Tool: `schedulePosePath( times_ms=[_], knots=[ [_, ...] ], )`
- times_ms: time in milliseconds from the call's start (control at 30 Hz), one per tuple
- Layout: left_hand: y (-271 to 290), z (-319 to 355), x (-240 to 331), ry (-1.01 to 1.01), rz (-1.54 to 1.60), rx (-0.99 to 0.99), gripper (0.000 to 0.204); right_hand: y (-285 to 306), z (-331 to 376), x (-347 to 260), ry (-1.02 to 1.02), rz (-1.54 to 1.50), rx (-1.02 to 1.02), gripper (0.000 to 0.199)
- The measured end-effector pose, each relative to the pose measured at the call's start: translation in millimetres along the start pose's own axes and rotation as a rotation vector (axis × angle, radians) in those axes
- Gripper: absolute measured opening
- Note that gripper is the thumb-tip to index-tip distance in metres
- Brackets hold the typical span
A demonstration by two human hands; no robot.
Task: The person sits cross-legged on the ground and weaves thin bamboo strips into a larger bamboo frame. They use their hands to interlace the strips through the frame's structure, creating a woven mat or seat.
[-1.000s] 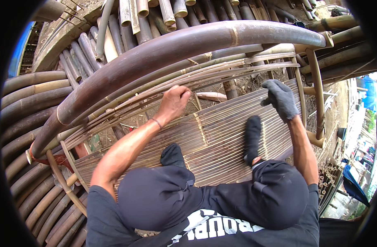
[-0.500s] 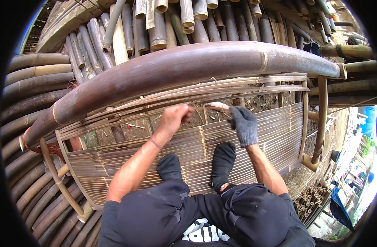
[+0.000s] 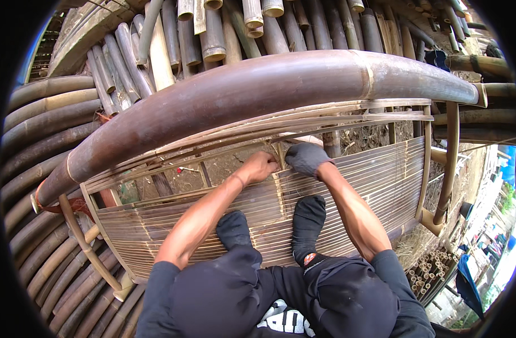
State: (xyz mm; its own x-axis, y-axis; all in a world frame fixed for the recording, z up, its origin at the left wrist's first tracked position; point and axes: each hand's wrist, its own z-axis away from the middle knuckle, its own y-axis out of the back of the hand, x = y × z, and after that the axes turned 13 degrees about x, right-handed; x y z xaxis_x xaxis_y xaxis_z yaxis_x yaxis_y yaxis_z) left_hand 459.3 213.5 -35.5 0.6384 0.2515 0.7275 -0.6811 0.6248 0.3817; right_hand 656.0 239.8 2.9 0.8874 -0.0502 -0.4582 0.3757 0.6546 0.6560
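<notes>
Fingers of both hands, bare left hand (image 3: 259, 167) and gloved right hand (image 3: 306, 158), curled, pinching upright bamboo strip (image 3: 280, 153) on woven mat (image 3: 376, 180).

Single head-worn fisheye view, looking steeply down over the person's own knees and socked feet onto a woven bamboo mat (image 3: 348, 186). Close range, arm's reach. Black rim vignette, edges bend. Stacked bamboo poles (image 3: 213, 34) fill the top.
</notes>
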Motion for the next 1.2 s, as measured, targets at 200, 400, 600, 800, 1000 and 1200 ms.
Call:
schedulePosePath(
  times_ms=[200, 400, 600, 800, 1000, 1200],
  knots=[
    [22, 77, 36, -0.158, -0.19, 0.346, 0.025, 6, 54, 3, -0.124, -1.157, 0.029, 0.027],
    [15, 82, 58, 0.024, 0.029, 0.256, 0.025, -27, 63, -14, 0.189, -0.547, 0.14, 0.036],
    [-7, 70, 35, -0.197, -0.211, 0.467, 0.038, -8, 134, -3, -0.261, -0.053, 0.408, 0.035],
    [-27, 65, 16, -0.076, -0.155, 0.25, 0.032, 14, 186, 3, -0.23, 0.014, 0.125, 0.036],
    [-29, 65, 10, -0.138, -0.122, 0.338, 0.025, 33, 152, 0, -0.138, -0.821, 0.183, 0.024],
    [-39, 68, 5, -0.209, -0.076, 0.477, 0.021, 49, 84, -27, -0.162, -1.102, 0.305, 0.027]
  ],
)
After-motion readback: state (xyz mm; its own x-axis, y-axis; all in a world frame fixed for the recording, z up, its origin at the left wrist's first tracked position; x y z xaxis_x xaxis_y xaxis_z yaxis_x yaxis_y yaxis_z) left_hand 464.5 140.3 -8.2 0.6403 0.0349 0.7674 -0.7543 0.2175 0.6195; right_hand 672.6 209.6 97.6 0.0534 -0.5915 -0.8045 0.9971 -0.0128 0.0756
